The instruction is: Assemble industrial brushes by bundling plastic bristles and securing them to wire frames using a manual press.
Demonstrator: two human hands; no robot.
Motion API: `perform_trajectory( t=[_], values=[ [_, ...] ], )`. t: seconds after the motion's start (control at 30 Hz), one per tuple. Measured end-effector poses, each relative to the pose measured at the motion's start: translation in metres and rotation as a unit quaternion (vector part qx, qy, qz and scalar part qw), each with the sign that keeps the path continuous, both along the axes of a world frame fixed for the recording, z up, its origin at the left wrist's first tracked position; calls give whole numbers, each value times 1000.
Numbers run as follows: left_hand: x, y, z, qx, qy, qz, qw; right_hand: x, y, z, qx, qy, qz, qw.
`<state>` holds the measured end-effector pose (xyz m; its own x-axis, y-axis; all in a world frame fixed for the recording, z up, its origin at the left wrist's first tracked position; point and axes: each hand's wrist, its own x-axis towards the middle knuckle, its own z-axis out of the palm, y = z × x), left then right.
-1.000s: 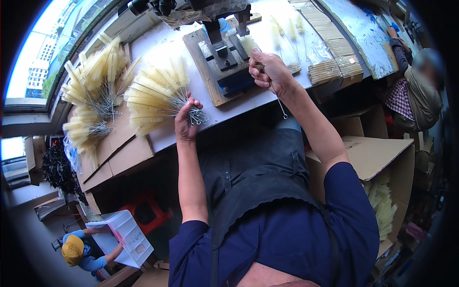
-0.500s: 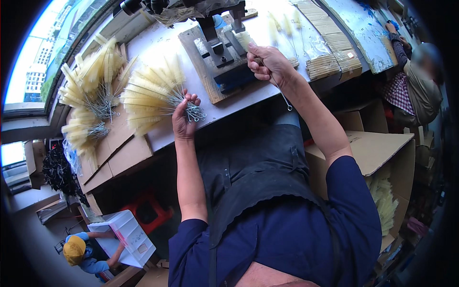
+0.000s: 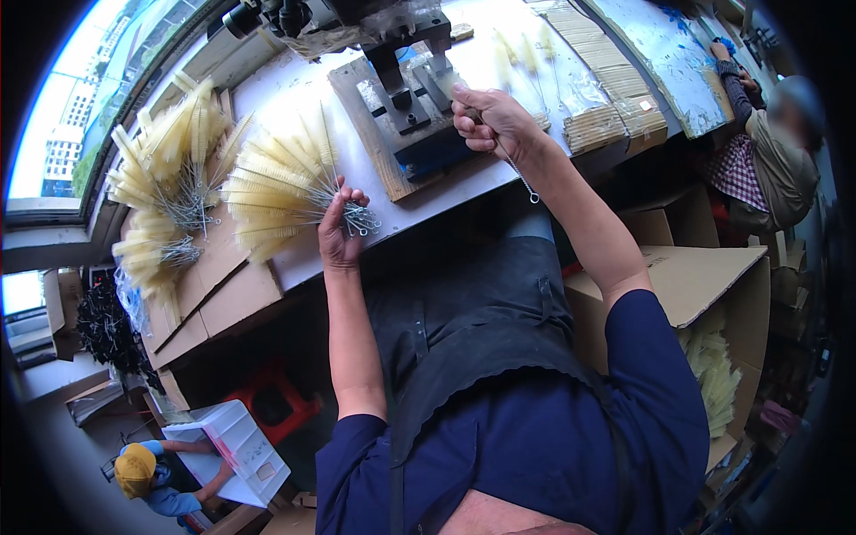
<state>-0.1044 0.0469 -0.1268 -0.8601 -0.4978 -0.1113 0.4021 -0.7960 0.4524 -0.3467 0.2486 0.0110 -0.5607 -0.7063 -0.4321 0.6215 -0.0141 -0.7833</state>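
My left hand (image 3: 339, 227) grips the wire ends of a fanned bunch of pale yellow bottle brushes (image 3: 276, 183) at the near edge of the white workbench (image 3: 374, 187). My right hand (image 3: 490, 120) is closed around a single brush, and its twisted wire handle (image 3: 522, 178) hangs down past my wrist. That hand sits just right of a metal press fixture (image 3: 406, 80) mounted on a wooden board (image 3: 383, 152).
More yellow brushes are heaped (image 3: 165, 178) at the bench's left end over flattened cardboard (image 3: 223, 294). An open carton (image 3: 713, 357) with brushes stands at my right. Another person (image 3: 767, 160) sits at far right; a person in a yellow cap (image 3: 143, 473) crouches at lower left.
My right hand has stayed closed on the single brush beside the press and shifted slightly. My left hand keeps its hold on the bunch.
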Motion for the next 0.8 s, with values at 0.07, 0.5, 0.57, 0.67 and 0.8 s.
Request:
perform_trajectory(
  t=[0.07, 0.5, 0.57, 0.67, 0.8],
  values=[
    [-1, -1, 0, 2, 0, 1, 1000, 3, 1, 0, -9, 10, 1, 1000],
    [1, 6, 5, -9, -6, 16, 1000, -87, 40, -51, 281, 738, -223, 572],
    [7, 10, 8, -32, -3, 18, 999, -36, 22, -40, 149, 625, -174, 746],
    [13, 26, 26, -72, -2, 23, 997, 52, -7, -5, 99, 445, 20, 890],
    [19, 51, 44, -147, 1, 0, 989, 93, -53, -30, 33, 427, 113, 896]
  ],
)
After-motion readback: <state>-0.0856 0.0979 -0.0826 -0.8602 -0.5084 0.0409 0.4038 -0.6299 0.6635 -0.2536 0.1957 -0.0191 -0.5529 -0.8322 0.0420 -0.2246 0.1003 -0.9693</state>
